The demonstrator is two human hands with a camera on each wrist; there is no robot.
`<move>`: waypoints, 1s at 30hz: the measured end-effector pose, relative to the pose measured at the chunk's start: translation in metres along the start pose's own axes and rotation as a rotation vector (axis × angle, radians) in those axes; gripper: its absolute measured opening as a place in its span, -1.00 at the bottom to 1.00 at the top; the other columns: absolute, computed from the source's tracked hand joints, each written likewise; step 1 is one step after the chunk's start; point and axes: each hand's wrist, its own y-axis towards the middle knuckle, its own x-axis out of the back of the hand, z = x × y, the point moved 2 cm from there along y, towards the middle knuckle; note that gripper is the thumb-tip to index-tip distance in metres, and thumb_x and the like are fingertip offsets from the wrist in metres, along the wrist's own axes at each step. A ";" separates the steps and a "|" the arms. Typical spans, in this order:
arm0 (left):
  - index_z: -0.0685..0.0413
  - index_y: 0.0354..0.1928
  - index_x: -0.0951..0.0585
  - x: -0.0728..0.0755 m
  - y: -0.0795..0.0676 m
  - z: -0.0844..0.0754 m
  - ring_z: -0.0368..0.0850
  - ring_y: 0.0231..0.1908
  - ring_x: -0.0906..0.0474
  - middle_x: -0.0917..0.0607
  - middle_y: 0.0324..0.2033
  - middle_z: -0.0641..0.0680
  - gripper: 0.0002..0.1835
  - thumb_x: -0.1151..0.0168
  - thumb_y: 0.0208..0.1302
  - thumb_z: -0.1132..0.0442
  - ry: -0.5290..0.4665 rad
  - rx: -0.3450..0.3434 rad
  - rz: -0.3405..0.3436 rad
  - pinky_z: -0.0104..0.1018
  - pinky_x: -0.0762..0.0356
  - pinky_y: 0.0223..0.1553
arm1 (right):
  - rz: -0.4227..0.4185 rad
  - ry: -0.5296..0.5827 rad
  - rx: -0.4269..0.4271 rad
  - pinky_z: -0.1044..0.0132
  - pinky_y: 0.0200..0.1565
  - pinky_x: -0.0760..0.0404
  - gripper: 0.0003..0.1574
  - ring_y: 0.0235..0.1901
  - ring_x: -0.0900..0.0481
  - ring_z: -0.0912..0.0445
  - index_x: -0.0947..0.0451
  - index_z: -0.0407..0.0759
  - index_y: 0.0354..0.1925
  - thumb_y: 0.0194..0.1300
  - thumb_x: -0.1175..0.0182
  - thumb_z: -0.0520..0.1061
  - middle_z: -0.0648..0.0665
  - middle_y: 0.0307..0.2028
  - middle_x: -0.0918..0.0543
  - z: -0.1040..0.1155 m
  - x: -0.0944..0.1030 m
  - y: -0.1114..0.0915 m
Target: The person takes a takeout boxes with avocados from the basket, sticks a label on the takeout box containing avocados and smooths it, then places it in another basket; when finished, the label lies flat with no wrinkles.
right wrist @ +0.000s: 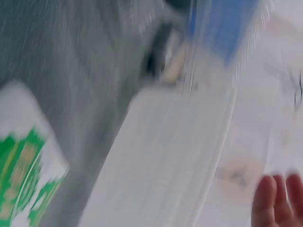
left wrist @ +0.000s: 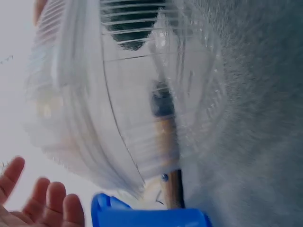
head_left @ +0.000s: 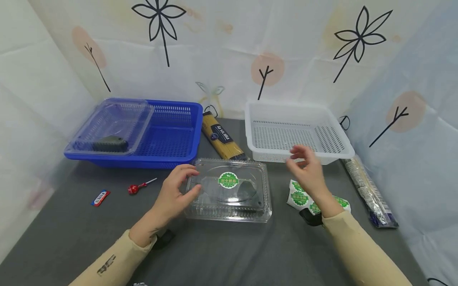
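Note:
A clear plastic clamshell box (head_left: 211,202) with its lid down sits in the middle of the table. A round green and white sticker (head_left: 228,180) is on the lid, and a dark object (head_left: 247,190) shows through it. My left hand (head_left: 175,192) is at the box's left side, fingers apart and relaxed; whether it touches the box is unclear. In the left wrist view the box (left wrist: 123,109) appears beyond the fingertips (left wrist: 56,196). My right hand (head_left: 309,176) hovers, fingers loosely bent and holding nothing, above a strip of green stickers (head_left: 298,196), by the white basket.
A blue basket (head_left: 171,163) at the back left holds another clear box (head_left: 118,115) with a dark item. Spaghetti (head_left: 225,139) lies between it and the white basket (head_left: 300,159). A lollipop (head_left: 133,189) and small candy (head_left: 101,198) lie left; a silvery pack (head_left: 372,194) lies right.

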 end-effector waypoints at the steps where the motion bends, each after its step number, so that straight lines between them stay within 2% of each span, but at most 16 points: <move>1: 0.10 -0.13 -0.49 0.003 -0.003 0.001 -0.09 -0.15 -0.38 -0.45 -0.08 0.05 -0.69 -0.23 0.02 0.29 -0.031 0.054 -0.021 -0.19 -0.41 -0.22 | -0.102 0.065 -0.067 0.46 -0.40 -0.47 -0.56 -0.31 -0.45 0.10 -0.32 -0.32 -0.05 0.06 -0.16 -0.33 -0.18 -0.22 -0.44 -0.011 0.010 0.001; 3: 0.09 -0.06 -0.45 0.008 -0.008 0.005 -0.10 -0.22 -0.39 -0.43 -0.08 0.06 -0.65 -0.21 0.06 0.27 -0.087 0.181 -0.028 -0.25 -0.43 -0.30 | -0.286 0.176 -0.186 0.50 -0.53 -0.45 -0.50 -0.40 -0.44 0.14 -0.26 -0.26 -0.01 0.06 -0.17 -0.28 -0.14 -0.26 -0.39 -0.045 0.030 0.002; 6: 0.01 0.06 -0.36 0.011 -0.015 0.011 -0.07 -0.24 -0.41 -0.38 -0.03 0.10 -0.57 -0.16 0.12 0.20 -0.160 0.374 0.029 -0.28 -0.44 -0.35 | -0.500 0.281 -0.327 0.41 -0.66 -0.46 -0.36 -0.50 -0.45 0.17 -0.20 -0.07 0.05 0.02 -0.25 -0.11 -0.07 -0.26 -0.33 -0.116 0.057 0.002; 9: -0.09 0.15 -0.26 0.011 -0.021 0.017 0.00 -0.21 -0.42 -0.29 0.03 0.17 -0.49 -0.13 0.15 0.12 -0.209 0.512 0.110 -0.27 -0.42 -0.39 | -0.616 0.331 -0.468 0.29 -0.67 -0.48 -0.21 -0.50 -0.42 0.15 -0.12 0.13 0.08 -0.06 -0.30 0.06 0.00 -0.23 -0.26 -0.182 0.076 -0.002; 12: -0.11 0.21 -0.18 0.008 -0.025 0.022 0.08 -0.16 -0.41 -0.21 0.08 0.23 -0.41 -0.12 0.15 0.08 -0.237 0.562 0.171 -0.25 -0.41 -0.41 | -0.649 0.318 -0.598 0.22 -0.61 -0.51 -0.12 -0.45 -0.41 0.11 -0.03 0.25 0.11 -0.10 -0.29 0.16 0.06 -0.22 -0.18 -0.214 0.086 -0.005; 14: -0.13 0.24 -0.15 0.005 -0.027 0.023 0.09 -0.14 -0.42 -0.17 0.10 0.24 -0.38 -0.13 0.14 0.07 -0.250 0.565 0.193 -0.25 -0.42 -0.39 | -0.650 0.323 -0.646 0.24 -0.60 -0.53 -0.08 -0.42 -0.41 0.10 0.01 0.28 0.13 -0.12 -0.29 0.19 0.09 -0.22 -0.15 -0.222 0.089 -0.006; 18: -0.15 0.26 -0.11 0.000 -0.029 0.025 0.08 -0.17 -0.46 -0.13 0.12 0.26 -0.34 -0.14 0.14 0.08 -0.291 0.543 0.204 -0.24 -0.43 -0.37 | -0.638 0.342 -0.698 0.30 -0.56 -0.56 -0.03 -0.35 -0.40 0.13 0.07 0.32 0.14 -0.14 -0.30 0.21 0.11 -0.23 -0.12 -0.220 0.089 -0.004; 27: -0.15 0.27 -0.09 -0.006 -0.028 0.023 0.02 -0.21 -0.45 -0.13 0.12 0.24 -0.30 -0.17 0.12 0.12 -0.298 0.541 0.209 -0.26 -0.43 -0.32 | -0.595 0.395 -0.705 0.30 -0.50 -0.58 0.02 -0.40 -0.40 0.14 0.10 0.31 0.20 -0.12 -0.31 0.15 0.05 -0.21 -0.19 -0.213 0.086 0.003; 30: -0.05 0.28 -0.08 -0.002 -0.023 0.011 0.06 -0.20 -0.43 -0.13 0.11 0.27 -0.30 -0.17 0.12 0.19 -0.289 0.547 0.215 -0.25 -0.43 -0.32 | -0.589 0.419 -0.698 0.29 -0.50 -0.58 0.01 -0.42 -0.42 0.13 0.08 0.29 0.20 -0.11 -0.31 0.13 0.04 -0.18 -0.21 -0.215 0.087 0.006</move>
